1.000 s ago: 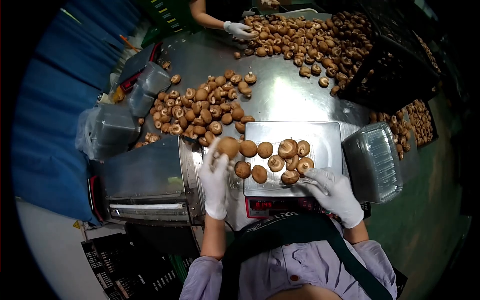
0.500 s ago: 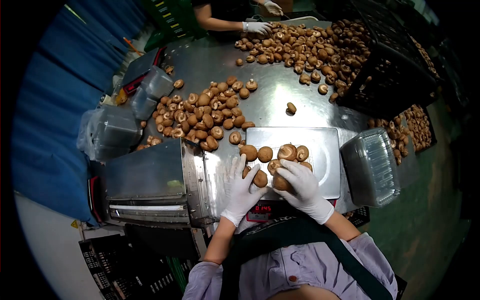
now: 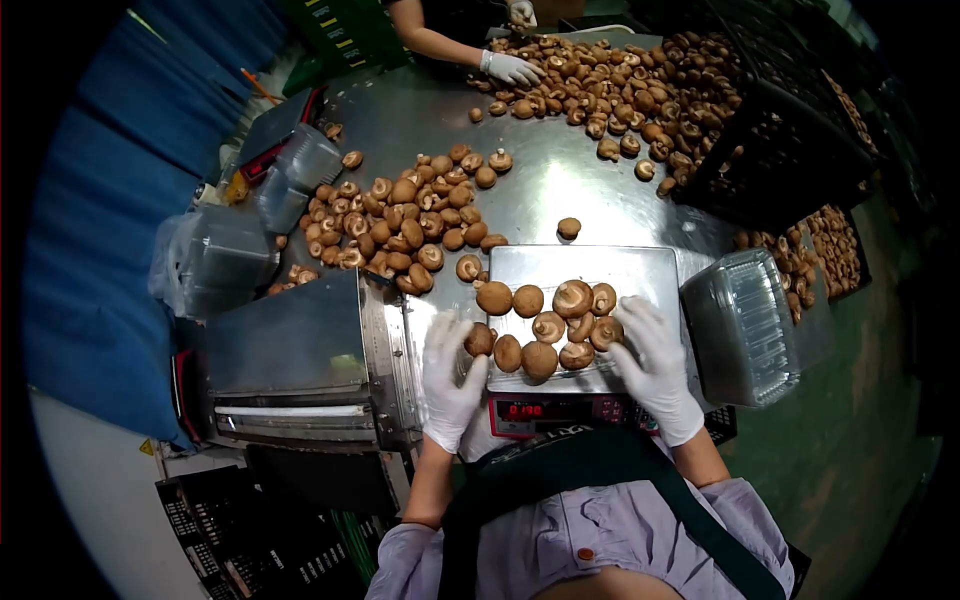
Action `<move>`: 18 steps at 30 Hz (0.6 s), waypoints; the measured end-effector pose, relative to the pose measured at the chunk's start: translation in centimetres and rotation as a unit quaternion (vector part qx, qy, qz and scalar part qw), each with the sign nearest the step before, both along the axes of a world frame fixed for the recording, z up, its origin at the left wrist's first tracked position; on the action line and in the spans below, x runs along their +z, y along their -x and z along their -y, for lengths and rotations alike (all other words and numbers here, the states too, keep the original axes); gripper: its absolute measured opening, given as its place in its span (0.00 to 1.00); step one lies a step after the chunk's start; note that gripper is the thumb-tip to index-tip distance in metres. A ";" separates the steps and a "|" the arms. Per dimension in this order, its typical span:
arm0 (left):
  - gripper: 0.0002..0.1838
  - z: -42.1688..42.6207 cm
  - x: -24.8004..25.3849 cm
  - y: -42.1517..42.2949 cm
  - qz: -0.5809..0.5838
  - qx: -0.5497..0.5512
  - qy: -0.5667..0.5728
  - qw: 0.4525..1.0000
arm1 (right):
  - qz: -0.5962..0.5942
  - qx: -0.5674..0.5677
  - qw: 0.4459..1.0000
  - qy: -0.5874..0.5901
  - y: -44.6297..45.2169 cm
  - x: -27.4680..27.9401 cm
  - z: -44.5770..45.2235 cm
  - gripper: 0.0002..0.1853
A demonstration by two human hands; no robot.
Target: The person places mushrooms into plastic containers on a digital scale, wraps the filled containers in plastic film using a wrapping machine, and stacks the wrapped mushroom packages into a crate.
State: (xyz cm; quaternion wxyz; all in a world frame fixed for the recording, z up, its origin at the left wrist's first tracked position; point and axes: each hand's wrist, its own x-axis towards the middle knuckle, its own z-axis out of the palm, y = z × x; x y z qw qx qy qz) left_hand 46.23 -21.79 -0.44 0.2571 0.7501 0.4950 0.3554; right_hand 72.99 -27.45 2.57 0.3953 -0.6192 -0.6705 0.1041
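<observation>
Several brown mushrooms (image 3: 539,360) lie on the steel plate of a scale (image 3: 640,268), some cap up and others with stems showing. The scale's red display (image 3: 525,410) is lit. At the plate's left edge, my gloved left hand (image 3: 452,375) is open, thumb and fingers apart, beside a mushroom (image 3: 479,339). My gloved right hand (image 3: 655,370) stands open at the right side of the group, fingertips near a stem-up mushroom (image 3: 606,333). Neither hand holds anything.
A loose mushroom pile (image 3: 400,215) lies left of centre, a larger one (image 3: 610,80) at the back, where a co-worker's gloved hand (image 3: 512,69) reaches in. Clear trays (image 3: 745,325) stand right of the scale, a black crate (image 3: 780,150) behind them. A metal machine (image 3: 290,340) is at left.
Both hands have drawn apart to the sides of the mushrooms. Since the oldest frame, a mushroom has joined the front of the group, another lies behind the scale, and the reading has changed.
</observation>
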 end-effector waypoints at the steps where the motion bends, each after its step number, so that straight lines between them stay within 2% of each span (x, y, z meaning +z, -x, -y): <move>1: 0.22 -0.1 0.1 0.2 0.031 0.043 0.001 0.999 | -0.013 -0.030 0.999 -0.008 -1.0 -0.6 0.3 0.18; 3: 0.19 -0.7 -0.1 1.1 0.072 0.102 -0.005 0.992 | -0.048 -0.081 0.996 -0.010 -2.5 -1.4 0.9 0.16; 6: 0.19 -1.6 -0.1 2.1 0.108 0.106 0.028 0.988 | -0.028 -0.106 0.994 0.000 -3.6 -1.9 1.5 0.16; 8: 0.21 -2.0 0.3 2.1 0.089 0.093 0.037 0.991 | -0.033 -0.107 0.994 0.005 -3.7 -2.5 1.7 0.16; 10: 0.24 -2.4 1.3 1.2 0.045 0.018 0.016 0.999 | -0.042 -0.095 0.995 0.012 -3.5 -2.9 1.5 0.16; 11: 0.35 -2.8 1.4 1.1 0.008 -0.040 0.042 0.998 | -0.043 -0.095 0.994 0.012 -3.3 -3.0 1.2 0.16; 12: 0.35 -3.0 1.7 0.6 0.008 -0.041 0.041 0.998 | -0.043 -0.085 0.995 0.016 -3.0 -3.1 0.9 0.17; 14: 0.49 -3.3 2.3 -1.2 -0.164 -0.142 0.015 0.976 | -0.053 -0.062 0.996 0.040 -2.1 -2.7 -0.1 0.19; 16: 0.57 -3.5 2.3 -2.9 -0.255 -0.175 0.020 0.951 | -0.021 -0.023 0.999 0.019 -1.2 -2.1 -1.6 0.23; 18: 0.56 -3.3 1.7 -4.0 -0.277 -0.180 -0.002 0.944 | -0.007 -0.010 1.000 0.027 -0.1 -2.5 -3.2 0.28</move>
